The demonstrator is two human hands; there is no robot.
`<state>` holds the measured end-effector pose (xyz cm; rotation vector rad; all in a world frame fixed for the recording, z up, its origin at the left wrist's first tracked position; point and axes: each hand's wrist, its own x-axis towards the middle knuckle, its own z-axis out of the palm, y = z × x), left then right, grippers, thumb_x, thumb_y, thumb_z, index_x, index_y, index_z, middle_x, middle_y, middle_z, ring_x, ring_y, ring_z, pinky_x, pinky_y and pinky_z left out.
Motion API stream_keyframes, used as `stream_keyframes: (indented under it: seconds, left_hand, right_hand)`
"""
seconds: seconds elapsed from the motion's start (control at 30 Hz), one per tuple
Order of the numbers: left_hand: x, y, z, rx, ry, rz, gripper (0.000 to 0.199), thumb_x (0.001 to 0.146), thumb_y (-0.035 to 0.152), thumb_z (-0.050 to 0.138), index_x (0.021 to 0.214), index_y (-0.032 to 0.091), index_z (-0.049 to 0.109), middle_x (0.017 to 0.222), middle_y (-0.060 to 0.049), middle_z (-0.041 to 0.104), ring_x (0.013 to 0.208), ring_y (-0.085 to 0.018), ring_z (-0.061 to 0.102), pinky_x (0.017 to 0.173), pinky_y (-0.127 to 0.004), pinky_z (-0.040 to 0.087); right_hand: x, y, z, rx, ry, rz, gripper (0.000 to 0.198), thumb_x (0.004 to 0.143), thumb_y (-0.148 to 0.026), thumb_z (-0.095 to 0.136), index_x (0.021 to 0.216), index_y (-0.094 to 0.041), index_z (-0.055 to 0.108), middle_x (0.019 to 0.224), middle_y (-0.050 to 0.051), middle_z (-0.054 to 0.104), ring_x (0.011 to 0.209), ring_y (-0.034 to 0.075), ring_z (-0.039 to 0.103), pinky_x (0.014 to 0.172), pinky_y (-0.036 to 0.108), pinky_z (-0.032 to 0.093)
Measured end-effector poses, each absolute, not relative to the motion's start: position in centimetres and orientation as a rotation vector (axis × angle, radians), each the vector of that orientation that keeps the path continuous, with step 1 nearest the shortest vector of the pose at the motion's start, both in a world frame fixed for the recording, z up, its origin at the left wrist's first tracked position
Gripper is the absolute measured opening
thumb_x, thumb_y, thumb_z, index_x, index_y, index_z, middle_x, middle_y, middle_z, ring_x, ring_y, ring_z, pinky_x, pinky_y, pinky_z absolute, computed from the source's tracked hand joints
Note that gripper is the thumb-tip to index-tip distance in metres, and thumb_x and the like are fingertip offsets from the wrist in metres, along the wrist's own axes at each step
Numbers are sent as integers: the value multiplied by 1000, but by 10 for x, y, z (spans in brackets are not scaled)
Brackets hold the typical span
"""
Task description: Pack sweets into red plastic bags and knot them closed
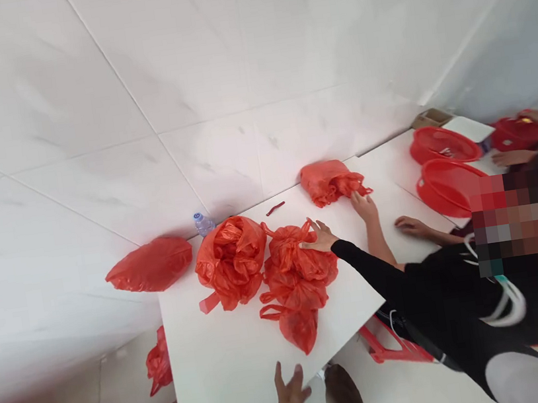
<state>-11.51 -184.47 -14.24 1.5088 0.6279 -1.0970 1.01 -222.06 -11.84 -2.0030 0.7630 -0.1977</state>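
Note:
My left hand [292, 402] is at the bottom, fingers spread, holding nothing and apart from the bags. It is over the table's near edge. My right hand does not show. Nearest to my left hand is a small tied red plastic bag [300, 329]. Behind it more red plastic bags [303, 267] are bunched together. Another person's black-sleeved hand [322, 239] reaches onto that bunch. Left of it lies a large crumpled red bag [232, 260]. Another hand [362, 207] touches a red bag [324, 179] by the wall.
A smooth red bag [150, 266] overhangs the white table's [208, 377] left end. Beside it are a plastic bottle [203, 224] and a small dark red object [275, 208]. Red basins [447, 186] stand farther right, near other people. Red stools [395, 350] are below.

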Motion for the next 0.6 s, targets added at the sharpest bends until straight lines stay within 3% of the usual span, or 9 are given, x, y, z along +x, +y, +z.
stream_keyframes:
  seconds: [0.13, 0.23, 0.33, 0.5, 0.6]
  left_hand:
    - [-56, -1925, -160, 1240, 691, -942, 101, 85, 81, 51, 160, 44, -6, 162, -18, 34, 131, -37, 57, 82, -49, 60]
    - [-27, -1967, -168, 1095, 642, -801, 89, 88, 73, 57, 160, 48, 10, 165, -9, 36, 137, -31, 54, 92, -45, 57]
    - [-20, -1987, -170, 996, 649, -733, 80, 89, 63, 64, 158, 36, 32, 158, -12, 47, 140, -32, 52, 100, -46, 55]
    - [-44, -1968, -165, 882, 692, -640, 69, 87, 41, 74, 148, 20, 50, 143, -17, 62, 131, -32, 60, 109, -50, 51]
    - [-65, -1945, -158, 824, 744, -611, 66, 79, 35, 81, 138, 18, 59, 132, -15, 69, 126, -34, 64, 107, -49, 53]
  right_hand:
    - [41, -2231, -172, -1958, 566, -23, 38, 100, -38, 65, 131, -16, 61, 131, 10, 62, 112, 26, 65, 94, 46, 58]
    - [35, -2224, -204, -1895, 439, 133, 38, 99, -40, 66, 129, -16, 62, 130, 8, 63, 112, 28, 65, 94, 46, 58]
    - [14, -2205, -215, -1806, 308, 270, 35, 99, -38, 67, 126, -16, 64, 128, 9, 64, 112, 26, 65, 95, 47, 57]
    - [-28, -2164, -199, -1647, 238, 293, 42, 99, -47, 65, 126, -15, 65, 127, 10, 68, 118, 29, 65, 104, 52, 52]
    - [-47, -2141, -174, -1594, 228, 256, 49, 94, -57, 66, 124, -17, 68, 126, 12, 70, 122, 31, 64, 107, 51, 51]
